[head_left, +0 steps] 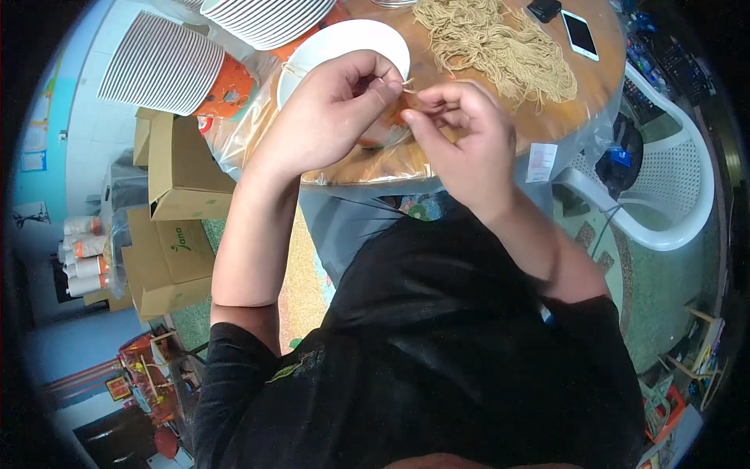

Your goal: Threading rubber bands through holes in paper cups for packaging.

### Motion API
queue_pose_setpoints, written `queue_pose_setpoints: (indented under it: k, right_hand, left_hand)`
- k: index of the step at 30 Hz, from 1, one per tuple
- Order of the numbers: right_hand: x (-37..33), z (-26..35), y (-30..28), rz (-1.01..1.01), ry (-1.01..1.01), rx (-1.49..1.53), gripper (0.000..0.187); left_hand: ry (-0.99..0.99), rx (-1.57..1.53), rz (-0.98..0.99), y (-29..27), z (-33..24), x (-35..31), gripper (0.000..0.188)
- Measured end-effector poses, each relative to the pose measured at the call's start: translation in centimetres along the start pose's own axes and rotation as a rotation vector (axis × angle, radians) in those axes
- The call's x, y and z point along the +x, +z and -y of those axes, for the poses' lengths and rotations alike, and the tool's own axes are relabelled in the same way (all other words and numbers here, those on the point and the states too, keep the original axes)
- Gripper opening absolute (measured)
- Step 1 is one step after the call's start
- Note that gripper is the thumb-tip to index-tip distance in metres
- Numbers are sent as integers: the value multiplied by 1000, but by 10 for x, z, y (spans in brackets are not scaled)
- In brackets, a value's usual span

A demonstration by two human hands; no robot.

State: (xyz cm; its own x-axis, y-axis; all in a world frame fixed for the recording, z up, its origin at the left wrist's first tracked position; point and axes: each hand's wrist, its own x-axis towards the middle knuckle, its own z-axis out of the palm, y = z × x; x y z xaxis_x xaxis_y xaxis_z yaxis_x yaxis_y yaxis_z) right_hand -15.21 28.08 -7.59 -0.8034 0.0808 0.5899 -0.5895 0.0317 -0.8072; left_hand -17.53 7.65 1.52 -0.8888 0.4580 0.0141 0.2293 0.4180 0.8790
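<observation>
Above the table's near edge, my left hand [336, 109] is closed, with thumb and forefinger pinching a thin beige cord [408, 84]. Close by on the right, my right hand [473, 137] has its fingers bent and its thumb near the forefinger. The cord's short end reaches toward these fingertips, but what they grip is too small to make out. Behind my left hand is a white round tub [355, 41], partly hidden by that hand. A piece of the same beige cord shows at the tub's left rim.
A heap of beige cords [500, 51] covers the table's [601, 78] far right, beside a phone [580, 35]. Stacked white tubs [164, 64] stand at the left. Cardboard boxes [187, 168] are on the left below, and a white plastic chair [672, 172] is on the right.
</observation>
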Motion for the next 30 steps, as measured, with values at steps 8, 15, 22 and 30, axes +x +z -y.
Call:
queue_pose_setpoints:
  k: [8, 15, 22, 30]
  right_hand:
    - [7, -6, 7, 22, 102, 83, 18]
    - [6, -5, 5, 83, 384, 406, 20]
    - [9, 6, 5, 66, 605, 708, 20]
    - [-5, -6, 12, 1, 592, 848, 18]
  left_hand:
    - [-19, 135, -31, 1, -2, 1, 13]
    - [-46, 82, -24, -1, 0, 0, 13]
    - [-1, 36, 4, -4, 1, 1, 13]
    - [46, 19, -112, 3, 3, 2, 20]
